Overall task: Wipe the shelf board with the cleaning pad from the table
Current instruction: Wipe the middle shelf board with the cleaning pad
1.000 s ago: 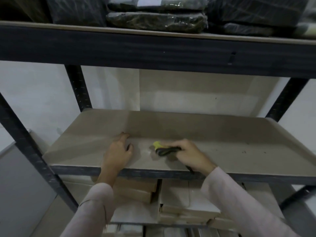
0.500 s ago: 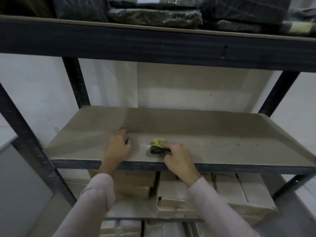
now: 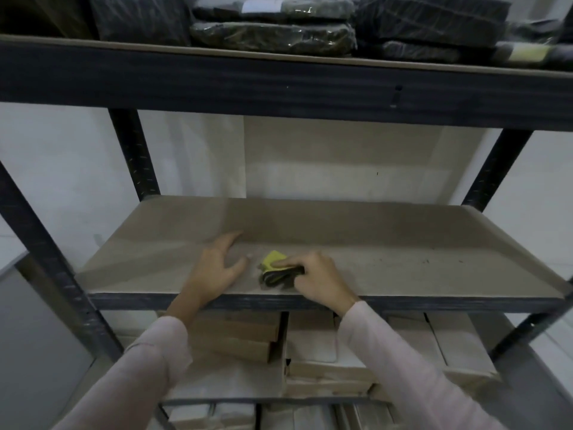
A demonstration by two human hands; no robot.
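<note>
A bare beige shelf board fills the middle level of a dark metal rack. A yellow and dark green cleaning pad lies on the board near its front edge. My right hand grips the pad from the right, fingers curled over its top, and presses it onto the board. Just left of the pad, my left hand rests flat on the board with its fingers spread. A few dark specks lie on the board's right part.
Dark plastic-wrapped packages sit on the upper shelf. Stacked cardboard boxes fill the level below. Black uprights stand at the rack's corners, with a pale wall behind.
My right hand has slid the pad to the left along the board's front part, closer to my left hand. My left hand has stayed in place.
</note>
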